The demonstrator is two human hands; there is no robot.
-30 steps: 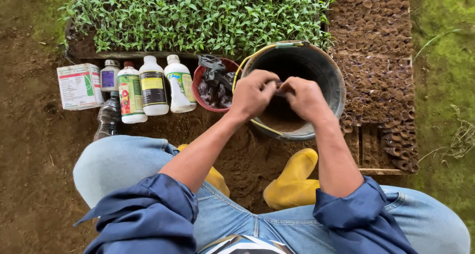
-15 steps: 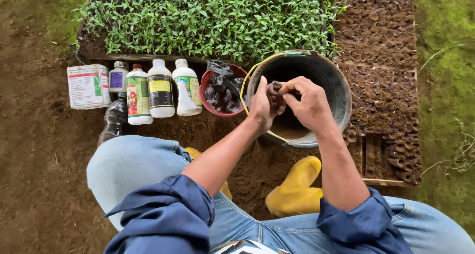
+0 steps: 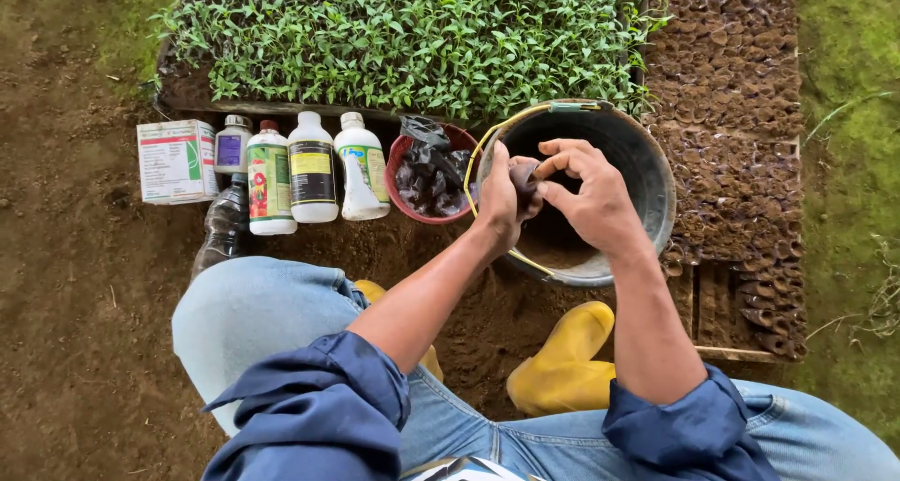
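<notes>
Both hands meet above the round grey metal bucket (image 3: 647, 162), which holds brown soil and carries a yellow wire handle. The left hand (image 3: 499, 200) is closed around a small dark soil-filled seedling pouch (image 3: 522, 173); the right hand (image 3: 591, 195) pinches its top with the fingertips. Just left of the bucket stands a red plastic bowl (image 3: 398, 153) of dark empty pouches. Further left, a row of white plastic bottles (image 3: 312, 167) and a white cardboard box (image 3: 175, 160) rest on bare earth. Behind them lies a tray of green seedlings (image 3: 412, 36); to the right, rows of filled brown pouches (image 3: 727, 97). Yellow rubber boots (image 3: 562, 359) show below the forearms.
</notes>
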